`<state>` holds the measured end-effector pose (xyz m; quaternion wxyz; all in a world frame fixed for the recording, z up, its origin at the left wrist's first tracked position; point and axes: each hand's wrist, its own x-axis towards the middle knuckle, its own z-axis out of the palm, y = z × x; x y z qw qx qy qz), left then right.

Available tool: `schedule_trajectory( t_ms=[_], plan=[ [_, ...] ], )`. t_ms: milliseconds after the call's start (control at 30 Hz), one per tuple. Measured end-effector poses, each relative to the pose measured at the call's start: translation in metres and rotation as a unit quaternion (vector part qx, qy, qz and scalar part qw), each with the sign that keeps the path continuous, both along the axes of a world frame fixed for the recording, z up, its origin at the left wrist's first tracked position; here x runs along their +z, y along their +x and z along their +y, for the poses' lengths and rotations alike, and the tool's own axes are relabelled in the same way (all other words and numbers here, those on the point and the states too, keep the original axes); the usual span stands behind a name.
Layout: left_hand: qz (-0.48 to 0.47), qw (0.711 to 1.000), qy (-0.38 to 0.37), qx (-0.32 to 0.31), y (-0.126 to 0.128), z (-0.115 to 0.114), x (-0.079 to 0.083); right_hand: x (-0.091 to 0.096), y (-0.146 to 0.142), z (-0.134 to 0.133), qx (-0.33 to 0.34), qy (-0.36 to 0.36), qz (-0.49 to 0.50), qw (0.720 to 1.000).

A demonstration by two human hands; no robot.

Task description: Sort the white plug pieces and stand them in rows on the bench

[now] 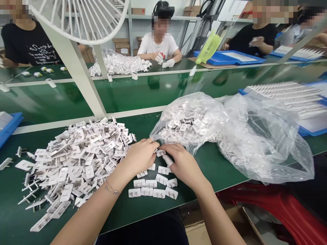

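Note:
My left hand [140, 156], with a chain bracelet on the wrist, is closed at the near edge of a clear plastic bag [212, 109] full of small white parts. My right hand [184, 165] meets it there, fingers bent; its thumb wears a white cover. A small white plug piece [160, 153] with metal pins shows between the fingertips of both hands. What the left fingertips pinch is hidden. Below the hands, several white plug pieces [151, 183] lie in rough rows, pins up. A large heap of white plug faces with pins [84, 153] lies left of my left hand.
A white frame post [87, 78] and fan guard [84, 20] stand ahead. Blue trays [313, 131] with white parts are at the right, another blue tray [12, 127] at the left. Across the green conveyor [133, 92] people work. A red seat [270, 207] is at lower right.

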<state>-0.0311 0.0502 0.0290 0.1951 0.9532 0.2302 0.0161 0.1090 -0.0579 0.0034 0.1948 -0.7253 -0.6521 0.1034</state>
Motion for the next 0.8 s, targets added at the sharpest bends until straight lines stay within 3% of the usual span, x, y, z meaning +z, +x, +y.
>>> schedule_trajectory(
  t_ms=[133,367,633,800],
  plan=[
    [0.006,1.0,-0.005,0.006,0.004,0.002,-0.002,0.001,0.0,0.005,0.003,-0.027,-0.043,0.999],
    [-0.012,0.998,-0.055,0.026,-0.002,0.01,-0.006,-0.002,0.004,-0.012,-0.035,-0.038,-0.037,0.998],
    [0.043,0.997,-0.012,0.06,-0.002,0.003,-0.004,0.002,-0.009,-0.003,-0.132,-0.072,-0.045,0.988],
    [0.031,0.998,-0.01,0.056,-0.01,0.006,-0.003,0.003,-0.015,-0.001,-0.135,-0.085,-0.042,0.986]
  ],
)
